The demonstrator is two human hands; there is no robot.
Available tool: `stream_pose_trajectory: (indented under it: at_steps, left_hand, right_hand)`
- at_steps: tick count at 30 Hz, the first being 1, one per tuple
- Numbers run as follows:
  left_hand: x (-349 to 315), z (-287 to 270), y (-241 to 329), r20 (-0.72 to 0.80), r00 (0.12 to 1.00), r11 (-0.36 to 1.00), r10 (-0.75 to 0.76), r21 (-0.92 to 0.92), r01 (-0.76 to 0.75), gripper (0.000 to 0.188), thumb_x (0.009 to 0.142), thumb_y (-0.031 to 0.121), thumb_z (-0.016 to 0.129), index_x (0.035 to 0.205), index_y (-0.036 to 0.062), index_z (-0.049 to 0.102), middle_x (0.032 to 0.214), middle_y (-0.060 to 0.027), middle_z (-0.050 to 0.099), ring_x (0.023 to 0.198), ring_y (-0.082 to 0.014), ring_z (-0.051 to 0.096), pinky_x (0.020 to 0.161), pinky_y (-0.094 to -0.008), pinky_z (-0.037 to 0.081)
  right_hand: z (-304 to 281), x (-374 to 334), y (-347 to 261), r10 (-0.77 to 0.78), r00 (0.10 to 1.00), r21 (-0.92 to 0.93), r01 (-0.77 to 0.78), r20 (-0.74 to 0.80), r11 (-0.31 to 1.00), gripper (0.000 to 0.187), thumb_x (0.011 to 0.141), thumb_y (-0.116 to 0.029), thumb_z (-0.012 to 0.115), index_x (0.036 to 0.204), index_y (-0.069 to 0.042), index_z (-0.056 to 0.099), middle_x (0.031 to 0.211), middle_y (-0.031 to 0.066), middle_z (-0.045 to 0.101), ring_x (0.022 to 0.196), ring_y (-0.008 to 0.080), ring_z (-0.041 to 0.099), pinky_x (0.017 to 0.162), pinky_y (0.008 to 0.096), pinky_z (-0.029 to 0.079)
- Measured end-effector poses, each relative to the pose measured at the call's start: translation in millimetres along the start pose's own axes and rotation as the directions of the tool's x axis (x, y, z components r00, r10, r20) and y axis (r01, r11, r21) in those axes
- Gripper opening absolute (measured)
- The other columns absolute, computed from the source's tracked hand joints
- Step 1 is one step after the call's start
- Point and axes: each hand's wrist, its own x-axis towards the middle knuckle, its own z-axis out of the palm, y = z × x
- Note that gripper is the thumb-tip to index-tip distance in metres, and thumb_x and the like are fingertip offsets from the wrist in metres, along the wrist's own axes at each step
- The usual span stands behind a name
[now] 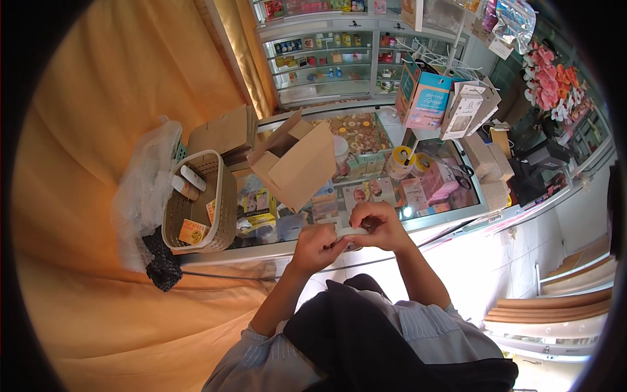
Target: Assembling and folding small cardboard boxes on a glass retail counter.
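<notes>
I'm watching both hands working together at the centre of my view, by the near edge of the glass display counter [261, 252]. The left hand [317, 247] is gripping one end of a small white object [353, 231], and the right hand [381, 225] is pinching the other with thumb and curled fingers. I can't tell what it is, since the fingers are covering most of it. I'm judging this step as close two-handed handling; the next move is calling for a steady left hold and fine fingertip control from the right. From the hands, a cardboard carton [304, 166] with raised flaps is sitting at eleven o'clock, and a beige basket [225, 215] holding orange boxes [193, 231] is standing just past nine.
</notes>
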Motion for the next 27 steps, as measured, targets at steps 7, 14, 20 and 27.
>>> stream_pose_trajectory:
  at_steps: [7,14,20,27]
  left_hand:
    - [1.4,2.2,5.5,0.007,0.991,0.990,-0.134,-0.052,0.134,0.033,0.071,0.004,0.078,0.082,0.0085,0.048,0.055,-0.0032,0.046,0.043,-0.0139,0.038,0.042,-0.0257,0.033]
    - [3.5,2.3,7.8,-0.009,0.993,0.990,-0.122,-0.071,0.121,0.030,0.070,0.002,0.077,0.082,0.0079,0.050,0.056,-0.0031,0.048,0.043,-0.0133,0.039,0.041,-0.0258,0.034]
    - [4.5,0.4,6.3,-0.013,0.994,0.991,-0.110,-0.075,0.108,0.033,0.069,0.003,0.079,0.079,0.0083,0.048,0.055,-0.0027,0.045,0.043,-0.0134,0.040,0.041,-0.0258,0.034]
    - [-4.8,3.8,4.0,-0.040,0.989,0.989,-0.141,-0.041,0.139,0.040,0.068,0.003,0.080,0.078,0.0082,0.042,0.055,-0.0010,0.043,0.046,-0.0087,0.040,0.042,-0.0247,0.034]
  right_hand:
    - [-3.0,-1.3,0.3,0.004,1.000,-0.034,-0.004,0.004,0.999,0.022,0.071,-0.004,0.079,0.080,-0.005,0.058,0.080,-0.0026,0.055,0.068,0.0028,0.046,0.056,0.0179,0.035]
    - [-2.5,-0.7,0.5,-0.019,1.000,-0.007,0.019,-0.003,1.000,0.023,0.071,-0.003,0.079,0.080,-0.004,0.058,0.079,-0.0025,0.055,0.067,0.0028,0.046,0.055,0.0181,0.035]
    - [-2.2,-1.6,2.4,0.001,1.000,-0.018,-0.001,0.003,1.000,0.023,0.071,-0.003,0.079,0.081,-0.004,0.059,0.080,-0.0023,0.055,0.068,0.0027,0.047,0.056,0.0181,0.035]
    - [-0.2,-0.2,0.8,-0.023,0.999,-0.002,0.023,-0.022,1.000,0.022,0.072,-0.004,0.079,0.081,-0.004,0.059,0.080,-0.0020,0.055,0.067,0.0026,0.047,0.055,0.0181,0.034]
